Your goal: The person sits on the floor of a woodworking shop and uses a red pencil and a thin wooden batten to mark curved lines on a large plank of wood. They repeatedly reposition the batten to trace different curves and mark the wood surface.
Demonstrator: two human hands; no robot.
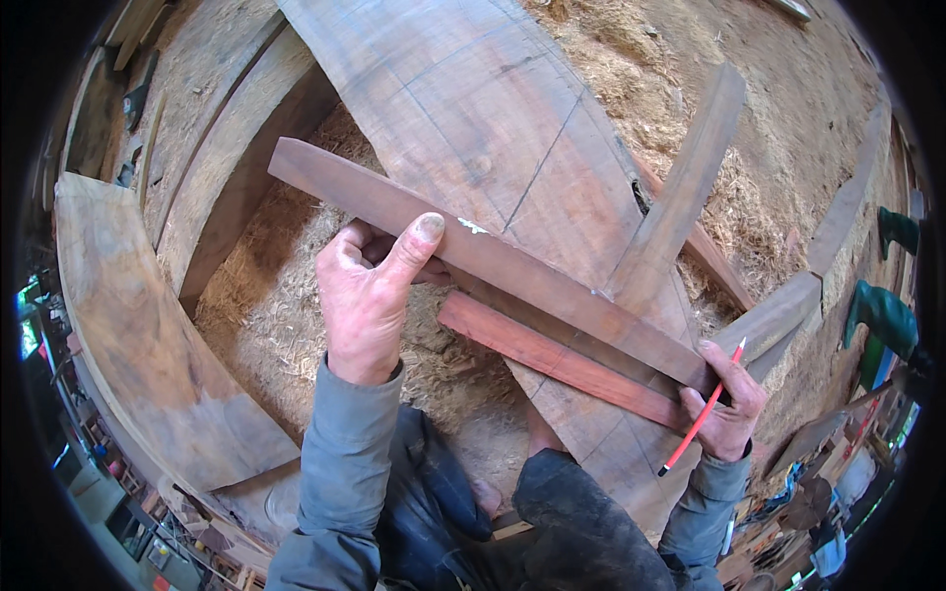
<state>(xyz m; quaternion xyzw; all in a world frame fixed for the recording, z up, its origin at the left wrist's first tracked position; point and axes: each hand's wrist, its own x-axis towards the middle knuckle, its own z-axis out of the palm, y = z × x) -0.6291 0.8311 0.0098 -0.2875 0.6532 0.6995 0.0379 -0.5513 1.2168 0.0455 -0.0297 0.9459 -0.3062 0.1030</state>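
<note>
A long brown wooden strip (552,281) with a small whitish patch on its top edge slants across the view, held above a wide plank (424,59) marked with dark drawn lines. My left hand (365,305) pinches it towards its left end, thumb on the near face and fingers behind. At the other end, my right hand (731,409) grips the strip and also keeps a red pencil (698,426) between its fingers, pale tip upward. A redder wooden strip (552,353) lies just below the held one, its right end close to my right hand.
A thick board (158,345) lies at the left, beside a curved timber (241,148). Another wooden piece (685,187) rests on the plank's right edge. Shavings (631,59) cover the ground. Two dark green boots or similar shapes (877,313) are at the far right.
</note>
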